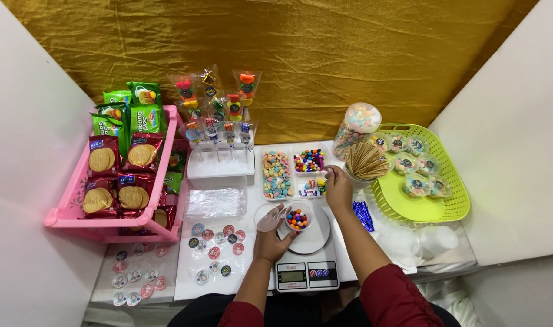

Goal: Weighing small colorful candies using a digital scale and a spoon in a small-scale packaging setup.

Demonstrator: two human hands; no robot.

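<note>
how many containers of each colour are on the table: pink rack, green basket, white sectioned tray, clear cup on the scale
pink rack: 1
green basket: 1
white sectioned tray: 1
clear cup on the scale: 1
total: 4

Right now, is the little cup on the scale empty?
No, the small clear cup on the scale holds a heap of coloured round candies.

I note multicoloured candies in the clear cup (298,218) by my left hand (270,241), on a white scale (307,254). Beyond my right hand (338,188): pastel sweets in a white tray (291,172). Further right, a lime-green basket (437,200); left, a pink basket (116,221). Gold cloth (325,54) behind.
</note>
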